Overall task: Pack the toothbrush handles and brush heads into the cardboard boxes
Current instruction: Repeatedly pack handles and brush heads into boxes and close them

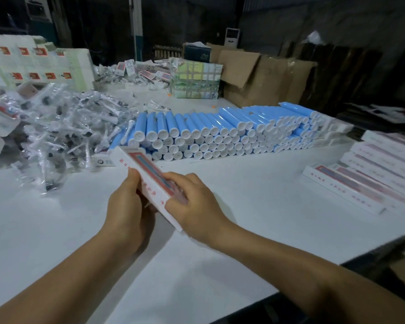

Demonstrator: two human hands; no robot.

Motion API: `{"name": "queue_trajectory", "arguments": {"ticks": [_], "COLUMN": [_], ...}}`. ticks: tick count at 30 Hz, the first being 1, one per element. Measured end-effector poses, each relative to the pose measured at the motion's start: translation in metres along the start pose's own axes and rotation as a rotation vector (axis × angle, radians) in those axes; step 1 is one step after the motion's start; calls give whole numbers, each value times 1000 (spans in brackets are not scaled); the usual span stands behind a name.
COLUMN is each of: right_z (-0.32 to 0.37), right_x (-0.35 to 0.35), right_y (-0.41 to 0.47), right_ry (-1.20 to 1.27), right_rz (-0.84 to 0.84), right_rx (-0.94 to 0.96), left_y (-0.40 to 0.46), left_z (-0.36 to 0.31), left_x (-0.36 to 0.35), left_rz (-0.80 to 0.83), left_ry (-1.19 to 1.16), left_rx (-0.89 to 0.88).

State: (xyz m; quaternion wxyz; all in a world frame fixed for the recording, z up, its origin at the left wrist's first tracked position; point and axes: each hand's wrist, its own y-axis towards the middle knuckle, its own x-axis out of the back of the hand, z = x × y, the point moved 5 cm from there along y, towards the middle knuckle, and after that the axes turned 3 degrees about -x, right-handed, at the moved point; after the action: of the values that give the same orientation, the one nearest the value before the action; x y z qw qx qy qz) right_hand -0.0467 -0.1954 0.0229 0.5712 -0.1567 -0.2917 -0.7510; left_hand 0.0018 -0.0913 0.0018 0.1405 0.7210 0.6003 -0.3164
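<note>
A long white cardboard box with a red printed panel is held above the white table, slanting away to the upper left. My left hand grips its near left edge. My right hand curls over its near end from the right. Behind it lies a wide stack of blue toothbrush handles with white end caps facing me. A heap of brush heads in clear bags spreads at the left.
Packed white-and-red boxes lie in rows at the right edge. Flat box blanks stand at the back left, a strapped bundle and brown cartons at the back. The table's near right edge drops off.
</note>
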Motion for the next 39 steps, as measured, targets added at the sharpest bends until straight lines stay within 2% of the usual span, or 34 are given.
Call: {"name": "queue_trajectory", "arguments": {"ticks": [6, 11, 15, 21, 24, 30, 32, 34, 39], "right_z": [0, -28, -86, -189, -206, -197, -180, -153, -72], "right_x": [20, 118, 222, 338, 354, 347, 331, 298, 166], "right_y": [2, 0, -23, -68, -73, -62, -50, -29, 21], "right_ry": [-101, -347, -646, -1007, -1016, -1050, -1005, -873, -527], "right_rz": [-29, -220, -422, -551, -641, -610, -631, -637, -364], "right_rx": [32, 9, -161, -655, -713, -768, -681, -481, -34], "left_y": [-3, 11, 18, 21, 22, 5, -3, -8, -21], "left_z": [6, 9, 11, 14, 14, 6, 4, 5, 10], "left_x": [0, 6, 9, 11, 12, 5, 2, -2, -11], "left_rz": [39, 129, 160, 168, 165, 173, 187, 225, 449], "left_ry": [209, 417, 503, 527, 520, 590, 655, 789, 1229], "left_rx": [-47, -90, -126, -114, -116, -192, -224, -256, -344]}}
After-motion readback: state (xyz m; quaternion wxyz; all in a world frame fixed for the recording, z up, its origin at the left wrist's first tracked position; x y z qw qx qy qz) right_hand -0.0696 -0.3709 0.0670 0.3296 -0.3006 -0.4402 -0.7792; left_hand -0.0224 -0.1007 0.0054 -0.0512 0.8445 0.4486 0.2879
